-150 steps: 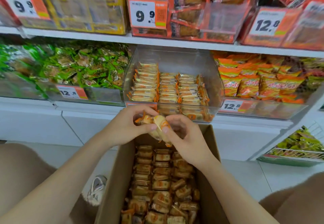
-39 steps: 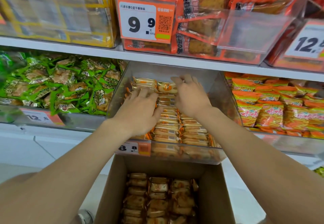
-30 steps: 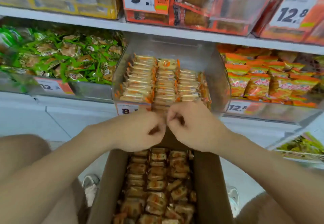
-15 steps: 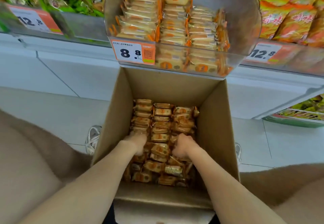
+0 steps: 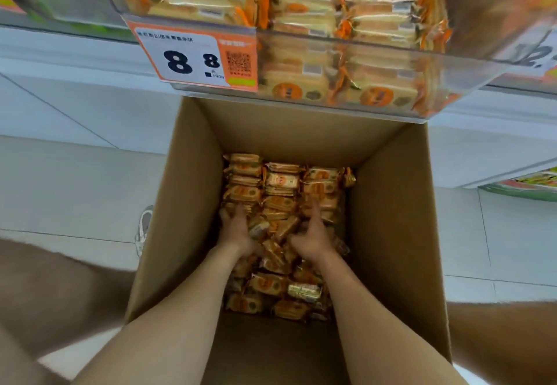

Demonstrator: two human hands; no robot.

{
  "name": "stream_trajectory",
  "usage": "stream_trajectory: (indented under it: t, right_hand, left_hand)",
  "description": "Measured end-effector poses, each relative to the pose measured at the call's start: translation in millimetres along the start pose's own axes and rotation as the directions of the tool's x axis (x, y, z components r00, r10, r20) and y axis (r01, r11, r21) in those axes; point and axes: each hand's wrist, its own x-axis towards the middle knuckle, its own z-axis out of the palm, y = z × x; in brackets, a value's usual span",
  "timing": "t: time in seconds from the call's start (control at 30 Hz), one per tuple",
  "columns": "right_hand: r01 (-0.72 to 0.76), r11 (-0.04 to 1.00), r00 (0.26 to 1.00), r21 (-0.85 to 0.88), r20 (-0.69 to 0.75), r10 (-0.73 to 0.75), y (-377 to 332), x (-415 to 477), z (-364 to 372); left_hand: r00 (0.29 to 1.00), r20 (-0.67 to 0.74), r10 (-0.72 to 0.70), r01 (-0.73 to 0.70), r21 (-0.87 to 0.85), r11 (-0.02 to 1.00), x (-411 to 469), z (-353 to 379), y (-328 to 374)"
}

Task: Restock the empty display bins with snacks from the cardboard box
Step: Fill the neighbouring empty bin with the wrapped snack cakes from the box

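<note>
Down in the cardboard box [image 5: 391, 218], small orange-and-gold wrapped snacks [image 5: 281, 184] sit in rows at the far wall and jumbled nearer. It stands on pale floor tiles [image 5: 75, 188] under a half-filled clear display bin [image 5: 482, 22]. The left hand [image 5: 238, 232] digs among packets, grip unclear; the right hand [image 5: 312, 240] lies on them, fingers stretched.
</note>
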Motion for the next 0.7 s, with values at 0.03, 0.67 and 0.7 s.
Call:
stream_trajectory:
  t: [0.03,0.67,0.7]
  right_hand:
    - [0.033,0.999,0.999,-0.001,0.033,-0.033,0.5,0.6,5.9]
    - [0.107,0.870,0.981,0.482,-0.192,-0.014,-30.4,-39.3,-42.0]
    - [0.116,0.862,0.980,0.493,-0.197,-0.019,-33.7,-45.9,-45.0]
  left_hand:
    - [1.000,-0.005,0.025,-0.025,-0.033,0.999,1.4,-0.2,-0.2]
    - [0.972,0.090,0.217,-0.174,-0.345,0.922,-49.3,-7.2,34.3]
    - [0.971,0.075,0.228,-0.188,-0.351,0.917,-55.2,-10.2,36.6]
